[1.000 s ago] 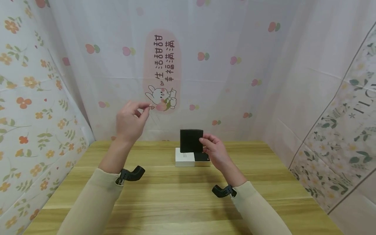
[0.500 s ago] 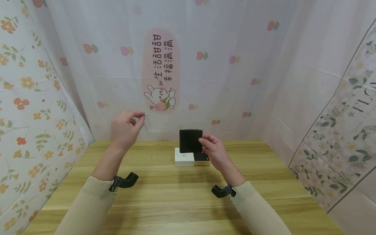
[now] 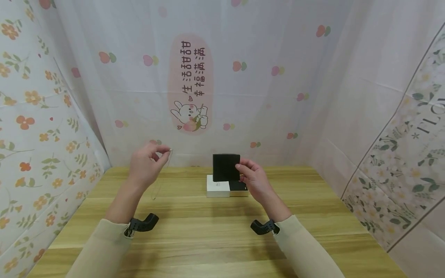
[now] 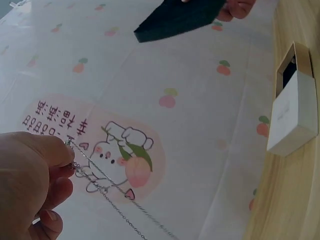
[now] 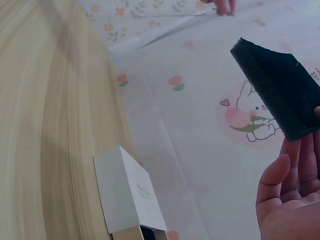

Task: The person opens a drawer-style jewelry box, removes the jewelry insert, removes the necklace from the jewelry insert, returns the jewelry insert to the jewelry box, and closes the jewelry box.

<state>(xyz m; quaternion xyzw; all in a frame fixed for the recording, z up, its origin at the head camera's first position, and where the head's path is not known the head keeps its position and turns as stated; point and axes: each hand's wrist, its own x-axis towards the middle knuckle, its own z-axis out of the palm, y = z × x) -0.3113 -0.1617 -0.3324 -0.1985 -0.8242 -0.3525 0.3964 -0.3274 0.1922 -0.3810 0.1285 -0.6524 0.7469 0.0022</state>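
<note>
My left hand (image 3: 144, 166) pinches a thin silver chain necklace (image 4: 105, 192) between thumb and forefinger. Two strands of it hang down from the fingertips in the left wrist view; the lower end looks faint in the head view. On the right, my right hand (image 3: 255, 177) grips a square black foam pad (image 3: 226, 168) by its right edge, thumb on the near face. Seen in the right wrist view, the pad (image 5: 272, 85) is thick with a rough side. It is raised just above a small white box (image 3: 218, 189) and hides part of it.
The box stands near the back of the wooden table (image 3: 208, 239), its white sleeve partly off a kraft-brown drawer (image 3: 240, 194) with something black inside. A patterned cloth (image 3: 257, 108) hangs behind the table, and floral cloths flank both sides.
My left hand has moved down and slightly left, carrying the necklace, whose strands now hang lower, in front of the table. The right hand and the foam pad have stayed nearly still.
</note>
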